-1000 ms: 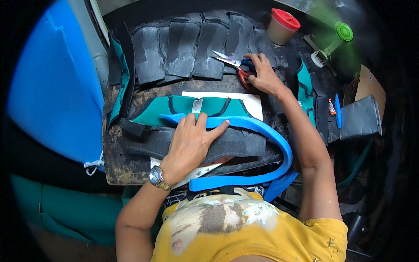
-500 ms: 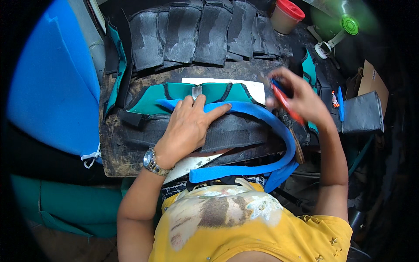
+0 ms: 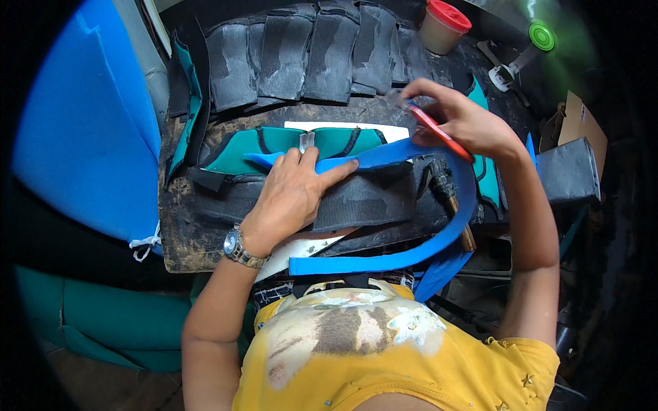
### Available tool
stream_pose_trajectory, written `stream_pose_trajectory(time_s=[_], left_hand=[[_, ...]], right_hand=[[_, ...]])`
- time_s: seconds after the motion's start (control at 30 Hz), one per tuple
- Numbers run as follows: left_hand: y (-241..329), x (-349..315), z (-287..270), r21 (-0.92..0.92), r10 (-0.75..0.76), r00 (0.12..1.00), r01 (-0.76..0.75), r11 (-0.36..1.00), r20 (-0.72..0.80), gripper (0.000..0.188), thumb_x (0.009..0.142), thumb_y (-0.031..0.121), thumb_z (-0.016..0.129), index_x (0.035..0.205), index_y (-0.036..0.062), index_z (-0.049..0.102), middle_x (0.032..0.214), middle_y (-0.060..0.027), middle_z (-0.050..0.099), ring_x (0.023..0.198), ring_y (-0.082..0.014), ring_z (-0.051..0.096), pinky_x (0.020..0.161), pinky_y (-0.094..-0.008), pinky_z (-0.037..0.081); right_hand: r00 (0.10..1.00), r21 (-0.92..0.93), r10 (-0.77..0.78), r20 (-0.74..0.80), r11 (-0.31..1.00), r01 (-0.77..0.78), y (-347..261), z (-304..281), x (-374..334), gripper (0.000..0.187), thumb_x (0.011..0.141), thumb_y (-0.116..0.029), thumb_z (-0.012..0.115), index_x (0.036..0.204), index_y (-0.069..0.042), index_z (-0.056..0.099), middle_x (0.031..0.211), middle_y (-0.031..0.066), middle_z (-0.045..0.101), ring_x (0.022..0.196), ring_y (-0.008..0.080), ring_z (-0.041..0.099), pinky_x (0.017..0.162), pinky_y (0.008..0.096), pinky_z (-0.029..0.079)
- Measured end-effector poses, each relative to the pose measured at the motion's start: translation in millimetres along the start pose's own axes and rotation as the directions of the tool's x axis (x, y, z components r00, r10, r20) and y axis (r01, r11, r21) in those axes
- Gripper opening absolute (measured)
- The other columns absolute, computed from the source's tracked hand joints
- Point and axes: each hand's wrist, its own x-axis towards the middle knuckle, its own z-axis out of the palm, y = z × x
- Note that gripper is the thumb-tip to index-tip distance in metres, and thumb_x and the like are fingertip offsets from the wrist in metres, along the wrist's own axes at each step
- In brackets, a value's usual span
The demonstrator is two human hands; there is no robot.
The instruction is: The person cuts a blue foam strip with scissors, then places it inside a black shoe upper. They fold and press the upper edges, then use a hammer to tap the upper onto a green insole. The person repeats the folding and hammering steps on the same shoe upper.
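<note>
In the head view, the left hand lies flat near the middle of the frame, fingers spread and pressed down on a blue strap where it crosses a teal and black padded piece. A metal wristwatch sits on that wrist, lower left of the hand. The blue strap runs from under the fingertips toward the right, bends downward in a wide curve at the right of centre, and comes back left along the lower middle of the frame, just above the person's yellow shirt.

The right hand is raised in the upper right of the frame, fingers curled closed around red-handled scissors. The scissors' red handle slants down to the right across the palm, just above the strap's upper run; the blades are blurred, and I cannot tell whether they touch the strap.

Under both hands is a worn, dark worktable. Along its upper edge a row of grey-black padded panels lies side by side. A tan tub with a red lid stands at the top right, and a green round cap is beside it, farther right. A hammer lies right of centre, inside the strap's curve. A large blue foam sheet fills the left of the frame, and a cardboard box sits at the far right.
</note>
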Motion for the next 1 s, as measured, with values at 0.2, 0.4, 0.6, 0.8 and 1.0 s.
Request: stream_pose_trajectory(time_s=[0.2,0.4,0.6,0.8,1.0], left_hand=[[1.7,0.3,4.7,0.031,0.025,0.997,-0.023,0.999,-0.068,0.059,0.084,-0.002,0.055,0.133,0.0298,0.064,0.098,-0.0144,0.053,0.085,-0.0280,0.050,0.080,-0.0377,0.043],[3.9,3.1,1.5,0.070,-0.012,0.999,0.009,0.998,0.042,0.061,0.089,0.001,0.056,0.139,0.0344,0.057,0.106,-0.0196,0.054,0.089,-0.0313,0.051,0.083,-0.0400,0.043],[4.7,5.2,1.4,0.088,0.038,0.998,-0.034,0.996,-0.048,0.057,0.085,-0.001,0.055,0.132,0.0294,0.065,0.095,-0.0131,0.051,0.083,-0.0266,0.048,0.075,-0.0369,0.042],[2.0,3.2,5.4,0.073,0.028,0.999,-0.026,0.997,-0.032,0.059,0.083,-0.002,0.056,0.132,0.0292,0.065,0.096,-0.0133,0.052,0.084,-0.0268,0.049,0.077,-0.0374,0.042],[1.0,1.8,4.9,0.051,0.022,0.999,-0.021,0.998,-0.025,0.061,0.084,-0.002,0.056,0.135,0.0303,0.062,0.100,-0.0147,0.053,0.088,-0.0282,0.051,0.080,-0.0383,0.043]], right_hand=[[0.995,-0.574,0.067,-0.068,0.813,-0.094,36.3,1.7,11.6,0.044,0.089,-0.013,0.066,0.128,-0.008,0.048,0.084,0.0193,0.065,0.081,0.0383,0.064,0.072,0.0465,0.048],[0.893,-0.727,-0.289,-0.346,0.684,-0.061,16.1,31.7,-58.4,0.037,0.087,-0.018,0.071,0.119,-0.006,0.057,0.092,0.0165,0.059,0.083,0.0324,0.063,0.068,0.0408,0.048],[0.911,-0.084,0.362,0.198,0.932,-0.352,-5.3,36.2,-97.8,0.048,0.097,-0.050,0.059,0.094,-0.002,0.062,0.066,0.0061,0.060,0.058,0.0165,0.060,0.056,0.0310,0.047],[0.853,-0.085,0.457,0.252,0.888,-0.451,17.8,48.2,-89.5,0.051,0.100,-0.053,0.052,0.088,-0.003,0.058,0.065,0.0059,0.059,0.057,0.0169,0.063,0.053,0.0313,0.049],[0.924,-0.199,0.338,0.179,0.932,-0.303,19.4,57.8,-80.8,0.048,0.100,-0.048,0.054,0.091,-0.001,0.060,0.068,0.0135,0.060,0.068,0.0244,0.066,0.063,0.0379,0.050]])
